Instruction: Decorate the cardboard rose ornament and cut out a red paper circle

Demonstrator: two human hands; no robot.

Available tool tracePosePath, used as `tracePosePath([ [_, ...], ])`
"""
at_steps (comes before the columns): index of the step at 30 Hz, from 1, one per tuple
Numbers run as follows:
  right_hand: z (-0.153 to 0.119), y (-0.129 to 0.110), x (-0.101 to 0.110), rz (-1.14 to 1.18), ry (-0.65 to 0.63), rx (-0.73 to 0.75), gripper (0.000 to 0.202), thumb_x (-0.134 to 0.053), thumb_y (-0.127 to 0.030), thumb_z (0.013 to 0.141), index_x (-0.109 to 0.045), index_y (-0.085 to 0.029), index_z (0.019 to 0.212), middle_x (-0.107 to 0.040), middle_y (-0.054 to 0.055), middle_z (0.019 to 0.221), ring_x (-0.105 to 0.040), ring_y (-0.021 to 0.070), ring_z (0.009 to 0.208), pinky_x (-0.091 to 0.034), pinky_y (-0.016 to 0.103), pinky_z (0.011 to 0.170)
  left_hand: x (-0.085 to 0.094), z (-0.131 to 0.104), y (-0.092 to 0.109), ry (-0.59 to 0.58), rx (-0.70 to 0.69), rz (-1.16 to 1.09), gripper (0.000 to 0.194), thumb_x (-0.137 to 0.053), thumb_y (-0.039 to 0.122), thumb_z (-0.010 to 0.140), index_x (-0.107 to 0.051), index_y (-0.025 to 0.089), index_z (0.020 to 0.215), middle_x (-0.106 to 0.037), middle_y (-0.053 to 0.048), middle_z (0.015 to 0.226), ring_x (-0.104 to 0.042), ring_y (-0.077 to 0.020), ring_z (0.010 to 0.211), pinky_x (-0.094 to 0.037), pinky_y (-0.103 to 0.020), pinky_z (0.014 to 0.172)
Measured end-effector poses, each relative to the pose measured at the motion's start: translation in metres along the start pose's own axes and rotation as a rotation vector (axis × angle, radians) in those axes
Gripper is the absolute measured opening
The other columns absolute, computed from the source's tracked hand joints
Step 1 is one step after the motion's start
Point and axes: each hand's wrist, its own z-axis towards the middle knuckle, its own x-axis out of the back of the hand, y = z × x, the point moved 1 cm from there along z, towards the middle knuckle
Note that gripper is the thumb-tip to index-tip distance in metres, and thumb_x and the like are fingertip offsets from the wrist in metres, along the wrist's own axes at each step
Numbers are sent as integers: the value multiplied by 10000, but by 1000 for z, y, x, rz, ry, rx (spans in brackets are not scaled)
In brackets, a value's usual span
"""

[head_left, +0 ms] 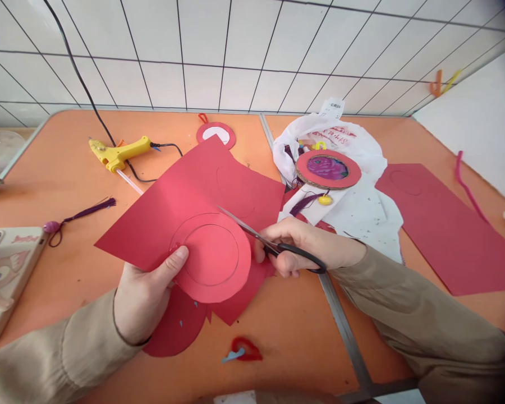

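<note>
My left hand (149,294) pinches a sheet of red paper (193,188), its thumb pressing on top and the other fingers hidden underneath. Two pencil circles, one inside the other, are drawn on the sheet, and the outer one is cut along its right and lower side. In my right hand (297,247) is a pair of black-handled scissors (252,230). Their blades lie at the upper right of the partly cut circle, pointing left and away from me. A fainter outline shows on the sheet's upper part. More red paper (177,331) lies beneath on the table.
A yellow glue gun (122,152) with its cord lies at back left, near a phone (10,275) and a purple tassel (84,213). Behind are a red ring piece (229,132) and a white bag (368,148) bearing a decorated disc (328,168). Red card (450,235) lies right.
</note>
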Motion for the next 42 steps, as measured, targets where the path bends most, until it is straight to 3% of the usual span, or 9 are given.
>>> tracePosePath([
  [14, 0, 3, 1, 5, 18, -23, 522, -743, -608, 702, -600, -136, 873, -567, -30, 559, -526, 79, 447, -438, 166, 398, 7, -1, -2, -12, -104, 108, 440, -795, 255, 743, -686, 247, 1169, -718, -47, 1192, -590, -322, 1225, -497, -483, 1050],
  [27, -1, 3, 0, -5, 20, -41, 455, -746, -547, 729, -590, -140, 859, -558, -35, 551, -535, 81, 454, -427, 157, 400, 1, -3, 2, -25, -34, -5, 482, -793, 230, 744, -673, 258, 1210, -704, -36, 1232, -616, -311, 1191, -554, -445, 990],
  [33, 0, 3, 0, -12, 25, -39, 511, -745, -608, 698, -583, -143, 835, -570, -24, 555, -542, 89, 457, -436, 165, 399, 2, -6, 2, -28, -1, -35, 516, -800, 217, 737, -663, 245, 1233, -708, -48, 1223, -631, -313, 1167, -581, -431, 947],
  [42, 1, 2, 0, -4, 36, -10, 545, -729, -643, 692, -597, -135, 843, -584, -23, 562, -525, 74, 431, -444, 166, 400, 1, -7, 0, -20, 36, -61, 648, -820, 159, 690, -611, 250, 1297, -677, -45, 1277, -626, -312, 1175, -523, -455, 1020],
])
